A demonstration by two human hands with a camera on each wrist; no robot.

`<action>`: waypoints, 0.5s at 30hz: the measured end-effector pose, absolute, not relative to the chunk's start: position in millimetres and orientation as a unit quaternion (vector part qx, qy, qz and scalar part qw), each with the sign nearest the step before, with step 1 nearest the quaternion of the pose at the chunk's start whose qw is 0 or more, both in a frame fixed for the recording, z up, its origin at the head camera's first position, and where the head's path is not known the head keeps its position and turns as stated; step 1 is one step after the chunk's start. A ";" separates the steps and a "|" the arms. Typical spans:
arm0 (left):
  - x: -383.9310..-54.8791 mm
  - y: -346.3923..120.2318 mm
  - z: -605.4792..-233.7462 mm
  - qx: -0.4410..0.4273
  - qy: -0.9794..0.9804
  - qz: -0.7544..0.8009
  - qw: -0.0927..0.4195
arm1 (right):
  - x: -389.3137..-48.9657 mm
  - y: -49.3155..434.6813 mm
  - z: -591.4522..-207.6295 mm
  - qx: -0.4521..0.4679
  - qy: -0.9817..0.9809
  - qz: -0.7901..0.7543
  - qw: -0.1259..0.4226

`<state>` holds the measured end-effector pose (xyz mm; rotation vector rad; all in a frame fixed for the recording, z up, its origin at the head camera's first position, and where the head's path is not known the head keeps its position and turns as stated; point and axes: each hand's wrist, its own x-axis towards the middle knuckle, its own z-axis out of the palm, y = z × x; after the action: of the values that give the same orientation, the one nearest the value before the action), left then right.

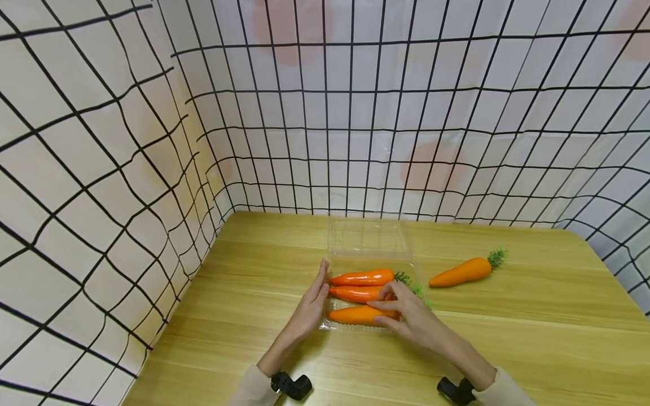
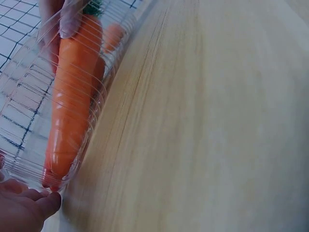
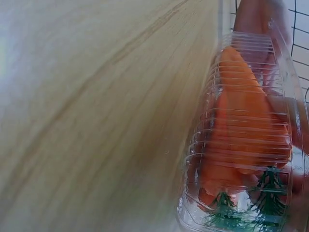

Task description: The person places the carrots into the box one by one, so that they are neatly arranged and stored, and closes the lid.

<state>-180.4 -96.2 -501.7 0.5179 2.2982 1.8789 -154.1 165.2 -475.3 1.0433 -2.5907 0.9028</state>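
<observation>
A clear plastic clamshell box (image 1: 325,325) lies on the table with its lid (image 1: 368,237) folded back. Inside, three orange toy carrots lie side by side: a back carrot (image 1: 363,277), a middle carrot (image 1: 350,293) and a front carrot (image 1: 352,315). Their tips point left and green tops point right. My left hand (image 1: 308,307) rests against the box's left end, fingers extended. With thumb and fingers, my right hand (image 1: 413,316) grips the thick end of the front carrot, seen through the wall as a carrot (image 2: 72,101) in the left wrist view. The right hand hides its top.
Another carrot (image 1: 464,272) with a green top lies on the wooden table (image 1: 533,338), right of the box. White walls (image 1: 381,113) with a black grid stand behind and at both sides. Each wrist wears a black camera, such as the left one (image 1: 291,386).
</observation>
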 end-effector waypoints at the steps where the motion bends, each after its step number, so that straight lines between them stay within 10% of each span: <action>1: -180.4 -96.1 -501.4 0.172 0.762 0.622 0.064 | -154.4 165.2 -475.3 0.353 -0.878 0.308 0.102; 15: -181.0 -96.3 -501.5 0.170 0.764 0.619 0.064 | -156.7 164.8 -476.2 0.358 -0.888 0.269 0.107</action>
<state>-181.0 -96.3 -501.5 0.5129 2.3080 1.8678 -156.7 164.8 -476.2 1.0534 -2.6143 0.7910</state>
